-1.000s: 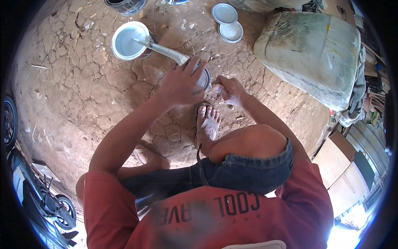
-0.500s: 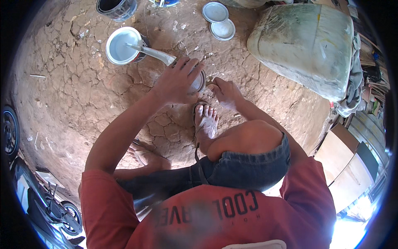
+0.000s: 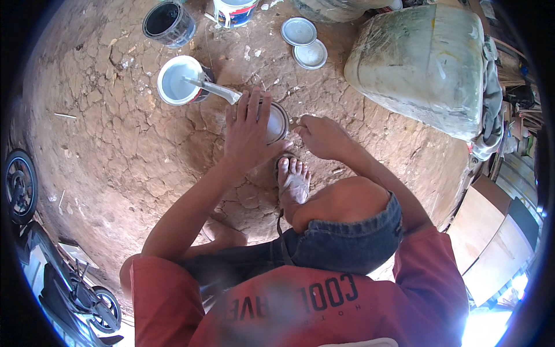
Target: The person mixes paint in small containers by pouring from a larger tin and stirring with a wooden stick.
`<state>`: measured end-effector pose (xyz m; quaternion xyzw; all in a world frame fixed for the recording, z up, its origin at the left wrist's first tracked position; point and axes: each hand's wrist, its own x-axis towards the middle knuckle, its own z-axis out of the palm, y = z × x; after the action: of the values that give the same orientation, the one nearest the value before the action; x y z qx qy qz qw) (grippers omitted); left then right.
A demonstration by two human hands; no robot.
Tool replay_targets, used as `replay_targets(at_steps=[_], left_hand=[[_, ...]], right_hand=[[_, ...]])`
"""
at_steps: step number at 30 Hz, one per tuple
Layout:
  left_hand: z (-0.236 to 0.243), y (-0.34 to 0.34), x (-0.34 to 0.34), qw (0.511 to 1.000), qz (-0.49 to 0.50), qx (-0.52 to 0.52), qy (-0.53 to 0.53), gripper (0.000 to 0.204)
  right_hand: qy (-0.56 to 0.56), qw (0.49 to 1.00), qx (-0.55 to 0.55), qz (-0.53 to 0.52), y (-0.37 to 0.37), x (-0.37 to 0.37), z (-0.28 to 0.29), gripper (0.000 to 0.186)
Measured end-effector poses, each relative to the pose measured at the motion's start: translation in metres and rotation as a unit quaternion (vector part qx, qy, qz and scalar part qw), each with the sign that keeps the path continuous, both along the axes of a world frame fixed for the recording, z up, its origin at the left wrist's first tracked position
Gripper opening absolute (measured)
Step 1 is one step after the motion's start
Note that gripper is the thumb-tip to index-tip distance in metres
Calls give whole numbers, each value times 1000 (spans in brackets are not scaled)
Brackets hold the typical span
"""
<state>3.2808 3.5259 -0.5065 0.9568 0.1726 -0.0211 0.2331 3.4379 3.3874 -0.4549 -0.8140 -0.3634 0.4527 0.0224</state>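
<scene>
Our left hand (image 3: 248, 136) lies spread flat on the small paint can (image 3: 276, 122), which stands on the cracked earth just ahead of our sandalled foot (image 3: 293, 180). Our right hand (image 3: 324, 136), fingers curled, touches the can's right side, nothing visibly gripped.

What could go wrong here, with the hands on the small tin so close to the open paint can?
The left hand presses flat on the small tin while the right hand works at its edge; the tin might slip or splash. The open can of white paint, with a stick lying across it, sits close to that arm and could tip over.
</scene>
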Motion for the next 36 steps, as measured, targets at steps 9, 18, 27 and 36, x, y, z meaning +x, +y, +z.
replay_targets(at_steps=[9,18,27,36], left_hand=[[-20,3,-2,999,-8,-32,-41,96],[-18,3,-2,996,-6,-40,-77,98],[-19,2,5,996,13,-47,-71,97],[-21,-2,-1,995,13,-47,-87,98]], right_hand=[[-20,996,-32,79,17,3,5,32],[85,956,281,-1,-44,-3,-94,46],[102,928,251,-256,-68,-31,-82,28],[200,913,154,-319,-46,-28,-30,29]])
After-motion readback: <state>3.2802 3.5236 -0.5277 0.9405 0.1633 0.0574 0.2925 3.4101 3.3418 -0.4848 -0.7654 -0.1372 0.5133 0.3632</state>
